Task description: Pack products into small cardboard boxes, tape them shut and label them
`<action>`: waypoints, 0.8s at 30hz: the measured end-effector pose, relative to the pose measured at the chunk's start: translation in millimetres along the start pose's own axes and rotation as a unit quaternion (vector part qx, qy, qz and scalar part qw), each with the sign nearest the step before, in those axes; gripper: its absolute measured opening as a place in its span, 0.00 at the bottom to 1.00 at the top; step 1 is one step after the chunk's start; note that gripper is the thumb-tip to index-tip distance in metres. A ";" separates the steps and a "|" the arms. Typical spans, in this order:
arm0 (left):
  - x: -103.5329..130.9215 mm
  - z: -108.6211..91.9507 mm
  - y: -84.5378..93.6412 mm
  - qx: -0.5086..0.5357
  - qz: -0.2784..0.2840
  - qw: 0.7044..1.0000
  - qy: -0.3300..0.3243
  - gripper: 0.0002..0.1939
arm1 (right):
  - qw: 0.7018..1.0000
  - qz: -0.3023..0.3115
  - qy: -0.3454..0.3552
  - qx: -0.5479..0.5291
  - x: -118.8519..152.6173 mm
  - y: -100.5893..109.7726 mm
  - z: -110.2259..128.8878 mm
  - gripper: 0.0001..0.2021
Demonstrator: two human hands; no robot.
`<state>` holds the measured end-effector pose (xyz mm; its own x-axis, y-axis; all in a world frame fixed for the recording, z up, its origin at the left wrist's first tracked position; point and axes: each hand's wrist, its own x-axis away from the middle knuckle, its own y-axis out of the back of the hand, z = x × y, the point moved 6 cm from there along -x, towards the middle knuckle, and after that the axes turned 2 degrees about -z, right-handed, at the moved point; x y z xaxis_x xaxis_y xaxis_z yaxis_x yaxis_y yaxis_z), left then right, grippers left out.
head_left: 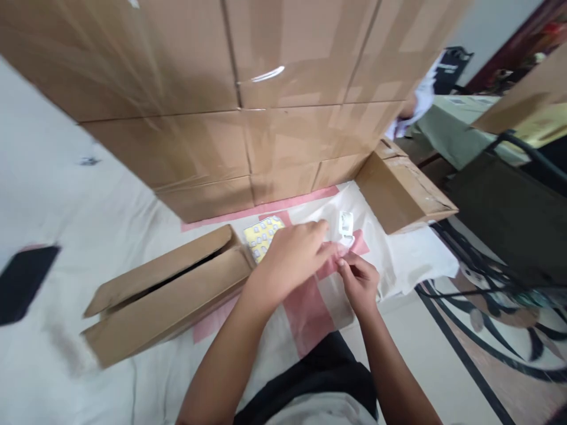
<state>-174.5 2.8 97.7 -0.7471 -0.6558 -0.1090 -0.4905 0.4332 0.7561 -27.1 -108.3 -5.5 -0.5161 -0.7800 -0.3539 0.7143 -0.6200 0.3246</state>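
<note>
My left hand (296,248) reaches across the cloth with its fingers bent, its fingertips close to my right hand. Closed in a pinch, my right hand (359,280) holds the end of a thin clear plastic bag. A small white packet (346,223) shows just beyond both hands and seems to lie in or beside the bag. Partly behind my left hand lies a yellow sheet (261,235) with rows of small whitish pieces. What my left fingers touch is too blurred to tell.
Stacked taped cartons (283,136) stand in front. A long cardboard box (172,295) lies at left, beyond it a dark phone-like object (26,283). An open carton (398,189) and a dark chair (509,206) are at right. Part of a person (419,103) shows behind the cartons.
</note>
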 end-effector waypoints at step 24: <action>261.2 81.4 135.2 -0.058 -0.377 0.914 0.138 0.11 | 0.780 0.361 0.501 0.099 -4.4 -192.9 180.2 0.20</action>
<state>-472.5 -59.6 119.0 -0.0663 -0.8787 -0.4727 -0.7565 -0.2646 0.5980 -247.7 -0.7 91.5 0.6868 -0.5349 -0.4921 0.5097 -0.1282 0.8508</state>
